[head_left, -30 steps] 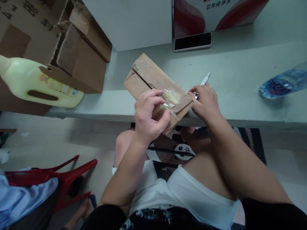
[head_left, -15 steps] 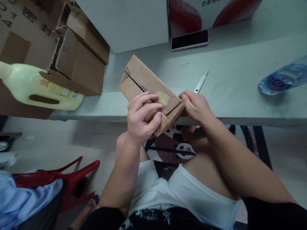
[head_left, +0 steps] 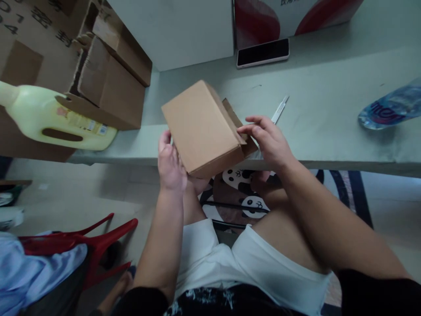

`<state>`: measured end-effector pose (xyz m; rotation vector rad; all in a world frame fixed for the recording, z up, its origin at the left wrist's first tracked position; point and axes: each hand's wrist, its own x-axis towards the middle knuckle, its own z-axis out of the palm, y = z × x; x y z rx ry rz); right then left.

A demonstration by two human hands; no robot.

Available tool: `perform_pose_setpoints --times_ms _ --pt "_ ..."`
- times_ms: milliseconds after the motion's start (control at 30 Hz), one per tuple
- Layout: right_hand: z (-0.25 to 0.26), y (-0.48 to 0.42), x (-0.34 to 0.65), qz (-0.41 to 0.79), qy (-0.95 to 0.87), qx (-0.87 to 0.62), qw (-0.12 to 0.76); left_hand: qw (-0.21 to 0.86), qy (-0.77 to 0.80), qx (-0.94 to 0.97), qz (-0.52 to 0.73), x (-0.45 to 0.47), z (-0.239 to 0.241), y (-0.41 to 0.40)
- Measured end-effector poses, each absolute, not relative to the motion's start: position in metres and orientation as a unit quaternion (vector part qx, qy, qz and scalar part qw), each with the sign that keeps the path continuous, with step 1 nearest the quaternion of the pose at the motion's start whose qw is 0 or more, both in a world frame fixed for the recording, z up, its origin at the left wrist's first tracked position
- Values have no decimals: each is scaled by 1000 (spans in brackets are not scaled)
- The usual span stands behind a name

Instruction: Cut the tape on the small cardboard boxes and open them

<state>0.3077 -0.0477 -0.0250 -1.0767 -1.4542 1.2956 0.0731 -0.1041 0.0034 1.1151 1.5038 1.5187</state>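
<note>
A small brown cardboard box (head_left: pixel 202 129) is held up, tilted, over the front edge of the table, a plain broad face toward me. My left hand (head_left: pixel 171 162) grips its left side from below, the thumb on the near edge and the other fingers mostly hidden underneath. At the right end, where flaps stand partly open, my right hand (head_left: pixel 268 140) has its fingertips on a flap. A slim box cutter (head_left: pixel 280 109) lies on the table just beyond my right hand.
A phone (head_left: pixel 263 53) lies by a red and white carton (head_left: pixel 258 22). Left are open cardboard boxes (head_left: pixel 121 87) and a yellow jug (head_left: pixel 36 116); right, a water bottle (head_left: pixel 390 105). A red chair (head_left: pixel 98 241) with a seated person stands at lower left.
The box has been turned over, its taped, creased side giving way to a smooth face. My left hand has shifted from its top to its left underside; flaps at the right end now stick out.
</note>
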Motion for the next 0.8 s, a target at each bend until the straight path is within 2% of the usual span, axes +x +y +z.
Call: perform_pose_setpoints --times_ms 67,233,333,467,667,800 --pt "-26 -47 306 528 -609 -435 402 410 578 352 611 72 -2 -106" --pt "-31 -47 306 537 -643 -434 332 446 584 274 621 63 -12 -105" --pt "-33 -47 307 557 -644 -389 352 460 590 272 606 52 -13 -102" --pt "-32 -47 306 488 -684 -359 408 469 600 260 594 40 -12 -98" --pt "-28 -48 306 426 -713 -379 409 485 609 253 574 37 -10 -99" --pt "-24 -48 307 398 -706 -406 423 455 607 272 592 39 -11 -96"
